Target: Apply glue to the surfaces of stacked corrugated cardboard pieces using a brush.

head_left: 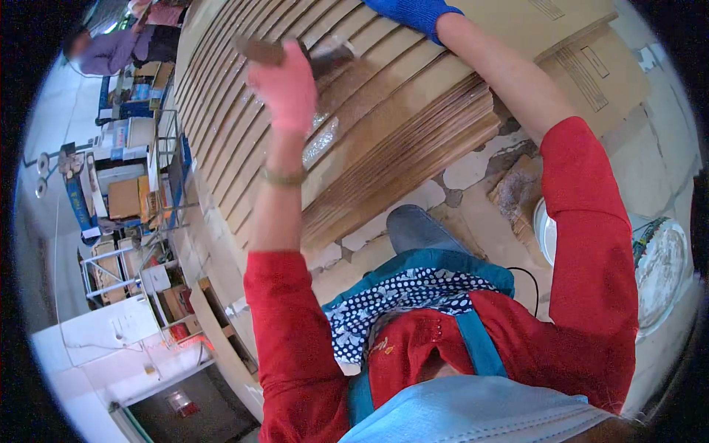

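Observation:
A large stack of brown cardboard sheets (413, 140) lies before me, its layers fanned out in overlapping strips toward the far left. My left hand (284, 88), in a pink glove, is closed round a brush (260, 52) over these strips. Motion smears the brush, and its dark end sticks out to the right of the glove. Wet, shiny patches show on the cardboard beside and below that hand. My right hand (413, 13), in a blue glove, lies stretched on the cardboard at the far edge, partly cut off by the picture's top.
More flat cardboard (598, 74) lies at the right. A white bucket (545, 232) and a tub with white paste-like stuff (661, 273) stand by my right arm. Shelving with boxes (129, 196) runs along the left. Another person (118, 52) is at the far left.

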`<state>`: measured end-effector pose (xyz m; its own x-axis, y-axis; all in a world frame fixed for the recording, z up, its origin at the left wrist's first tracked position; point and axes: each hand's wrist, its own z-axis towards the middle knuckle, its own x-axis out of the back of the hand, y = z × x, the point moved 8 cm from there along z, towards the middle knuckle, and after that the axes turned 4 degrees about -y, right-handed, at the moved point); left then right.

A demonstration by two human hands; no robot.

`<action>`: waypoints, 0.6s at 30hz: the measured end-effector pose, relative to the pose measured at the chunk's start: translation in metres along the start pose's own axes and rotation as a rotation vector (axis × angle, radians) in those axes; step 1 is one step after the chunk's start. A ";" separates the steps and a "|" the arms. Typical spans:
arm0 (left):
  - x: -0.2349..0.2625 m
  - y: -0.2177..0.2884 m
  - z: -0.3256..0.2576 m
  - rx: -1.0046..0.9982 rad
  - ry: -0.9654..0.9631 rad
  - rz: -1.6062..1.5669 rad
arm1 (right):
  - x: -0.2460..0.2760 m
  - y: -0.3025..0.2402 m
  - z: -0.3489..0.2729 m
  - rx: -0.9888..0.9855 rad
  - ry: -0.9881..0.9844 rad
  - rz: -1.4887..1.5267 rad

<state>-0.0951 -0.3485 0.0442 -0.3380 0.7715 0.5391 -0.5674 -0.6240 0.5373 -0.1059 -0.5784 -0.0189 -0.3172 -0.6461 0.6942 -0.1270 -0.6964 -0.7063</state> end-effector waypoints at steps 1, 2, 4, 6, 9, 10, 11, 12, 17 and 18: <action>0.016 0.011 -0.025 -0.008 -0.020 -0.112 | 0.007 -0.003 -0.001 0.007 0.008 0.000; 0.033 0.015 -0.049 -0.006 -0.041 -0.204 | 0.005 -0.006 0.000 0.028 0.035 0.012; 0.054 0.025 -0.084 -0.007 -0.113 -0.286 | 0.007 0.000 -0.002 0.040 0.097 0.011; 0.055 0.033 -0.087 -0.007 -0.183 -0.372 | 0.008 0.001 -0.004 0.034 0.090 0.003; 0.060 0.029 -0.041 0.063 -0.037 -0.467 | 0.011 -0.001 -0.003 0.029 0.088 -0.004; 0.047 0.015 -0.028 0.071 -0.036 -0.463 | 0.008 -0.004 -0.004 0.036 0.084 -0.012; 0.036 0.000 -0.012 0.098 0.024 -0.300 | 0.005 -0.012 -0.004 0.053 0.080 -0.015; 0.037 -0.016 -0.006 0.124 0.085 -0.136 | 0.002 -0.021 -0.004 0.072 0.076 -0.018; 0.029 0.033 -0.089 -0.153 0.068 -0.084 | 0.004 -0.008 -0.002 0.119 0.022 -0.049; 0.039 0.049 -0.107 -0.245 0.031 -0.151 | 0.007 -0.003 -0.001 0.115 0.047 -0.061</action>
<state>-0.2165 -0.3350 0.0220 -0.2566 0.8589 0.4433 -0.7761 -0.4565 0.4350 -0.1088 -0.5806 -0.0121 -0.3563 -0.5877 0.7264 -0.0396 -0.7673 -0.6401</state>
